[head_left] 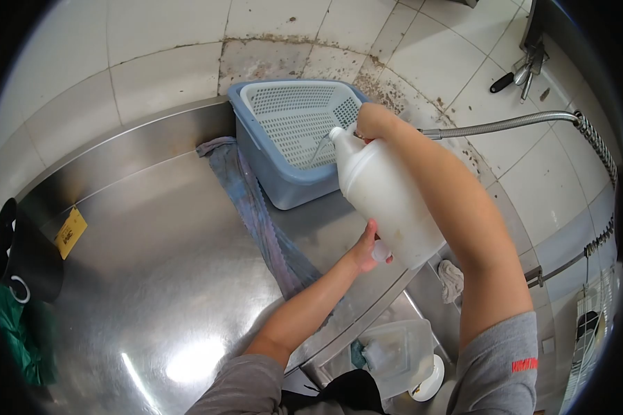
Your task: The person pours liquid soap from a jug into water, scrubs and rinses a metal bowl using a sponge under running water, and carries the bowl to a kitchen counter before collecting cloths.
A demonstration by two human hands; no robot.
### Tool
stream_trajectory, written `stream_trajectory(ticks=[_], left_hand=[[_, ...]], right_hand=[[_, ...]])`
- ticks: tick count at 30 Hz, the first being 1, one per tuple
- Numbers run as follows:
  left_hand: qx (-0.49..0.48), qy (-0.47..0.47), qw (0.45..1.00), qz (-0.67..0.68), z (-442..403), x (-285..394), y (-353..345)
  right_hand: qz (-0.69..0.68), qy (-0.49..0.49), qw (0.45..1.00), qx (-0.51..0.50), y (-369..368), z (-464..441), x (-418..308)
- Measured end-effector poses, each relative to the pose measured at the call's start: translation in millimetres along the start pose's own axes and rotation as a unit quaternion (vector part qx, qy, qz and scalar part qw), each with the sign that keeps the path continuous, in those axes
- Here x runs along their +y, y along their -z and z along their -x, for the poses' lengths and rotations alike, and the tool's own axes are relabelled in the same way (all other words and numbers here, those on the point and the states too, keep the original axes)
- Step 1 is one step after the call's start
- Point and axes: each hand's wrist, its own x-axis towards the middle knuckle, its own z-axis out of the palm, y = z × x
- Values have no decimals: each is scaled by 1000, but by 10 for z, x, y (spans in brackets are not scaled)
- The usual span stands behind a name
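Note:
A large white plastic jug is tilted with its neck toward the upper left. Clear liquid runs from its mouth into a white perforated basket, which sits inside a blue-grey plastic tub. My right hand is closed around the jug near its neck, where the handle is mostly hidden by the hand. Under the jug's lower side, my left hand touches it with the thumb up. A small whitish cap is held in the fingers of that hand.
The tub stands on a steel counter, beside a long wet cloth. A black bucket is at far left. Below right, a sink holds a clear plastic container and a white dish. A metal spray hose crosses at right.

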Motion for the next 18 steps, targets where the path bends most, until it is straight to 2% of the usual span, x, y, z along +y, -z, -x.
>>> stream_trajectory(ticks=[1,4,7,10,18], left_hand=[[-10,2,1000,8,-7,7,4],[-5,-21,999,31,-42,43,-91],[-26,-32,999,24,-141,-25,-19],[-18,-32,998,49,-201,-26,-16],[-39,-35,997,57,-234,26,2]], right_hand=[[6,5,999,38,-61,-31,12],[-5,20,998,64,-198,-161,21],[-75,-39,996,12,-87,-99,-58],[-72,-67,995,22,-77,-131,-95],[-40,-56,998,2,-59,-221,-110]])
